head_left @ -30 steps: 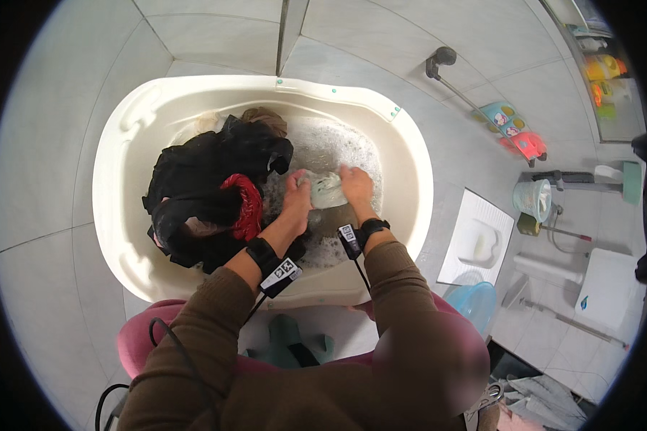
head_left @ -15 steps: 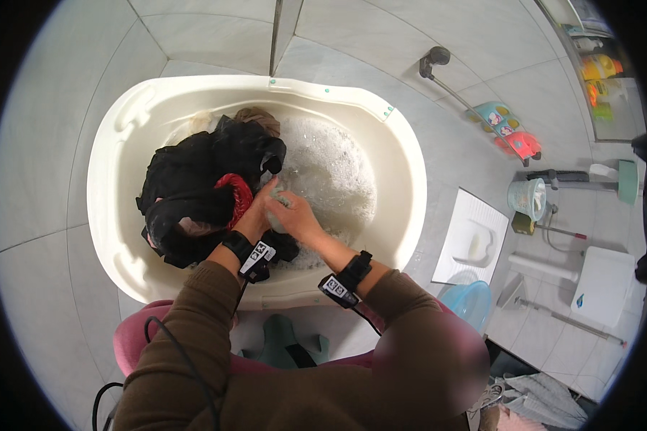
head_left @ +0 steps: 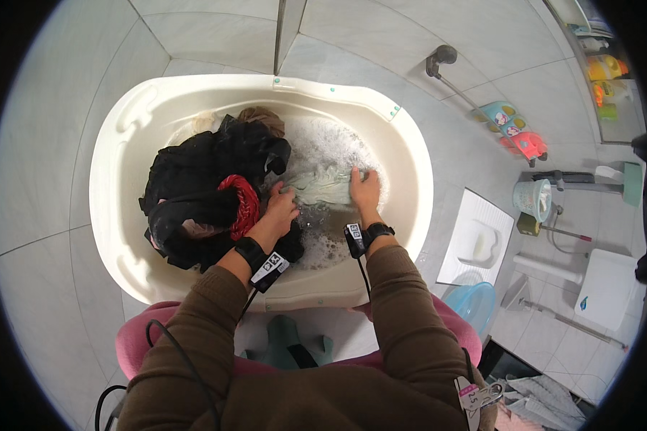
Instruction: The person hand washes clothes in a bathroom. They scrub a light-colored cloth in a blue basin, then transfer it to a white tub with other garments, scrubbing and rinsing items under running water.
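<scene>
The pale green cloth (head_left: 322,185) lies wet in the sudsy water (head_left: 331,144) of the tub, in its right half; its long axis runs from side to side between my hands, one end toward the left and the other toward the right, its folds bunched. My left hand (head_left: 279,210) is at the left end, fingers partly curled and near the cloth's edge; I cannot tell whether they grip it; my right hand (head_left: 365,189) is at the right end, thumb and fingers spread apart, the thumb side against the cloth.

Left of it a heap of black clothes (head_left: 212,165) fills the other half; a twisted red cloth (head_left: 243,205) lies on its right side, a brown cloth (head_left: 262,118) at its far end. All sit inside the cream bathtub (head_left: 402,144), which stands on a grey tiled floor (head_left: 438,172); to the right are a white squat toilet (head_left: 479,244), a light blue basin (head_left: 474,305), a small bucket (head_left: 530,197) and, on the wall, a black shower head (head_left: 442,57).
</scene>
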Action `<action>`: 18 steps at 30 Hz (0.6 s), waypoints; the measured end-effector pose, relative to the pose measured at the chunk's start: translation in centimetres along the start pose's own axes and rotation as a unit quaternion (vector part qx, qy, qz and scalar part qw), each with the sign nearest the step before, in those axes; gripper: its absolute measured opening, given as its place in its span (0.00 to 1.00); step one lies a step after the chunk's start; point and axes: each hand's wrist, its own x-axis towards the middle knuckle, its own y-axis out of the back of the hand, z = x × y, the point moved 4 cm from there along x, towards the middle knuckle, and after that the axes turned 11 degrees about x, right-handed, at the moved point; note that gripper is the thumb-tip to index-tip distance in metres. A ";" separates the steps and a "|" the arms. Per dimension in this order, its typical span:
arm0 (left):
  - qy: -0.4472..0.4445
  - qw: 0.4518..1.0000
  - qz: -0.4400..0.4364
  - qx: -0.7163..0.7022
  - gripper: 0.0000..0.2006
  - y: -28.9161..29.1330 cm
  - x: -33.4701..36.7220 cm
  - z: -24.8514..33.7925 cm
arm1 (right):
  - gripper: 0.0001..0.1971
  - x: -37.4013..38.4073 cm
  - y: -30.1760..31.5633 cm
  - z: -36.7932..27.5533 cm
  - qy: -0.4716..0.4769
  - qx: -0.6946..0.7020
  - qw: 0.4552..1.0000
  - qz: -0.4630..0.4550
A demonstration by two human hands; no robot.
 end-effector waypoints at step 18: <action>-0.119 0.991 0.001 0.068 0.21 -2.4 -0.3 0.1 | 0.19 -6.7 -3.3 -12.0 0.175 0.044 0.981 -0.067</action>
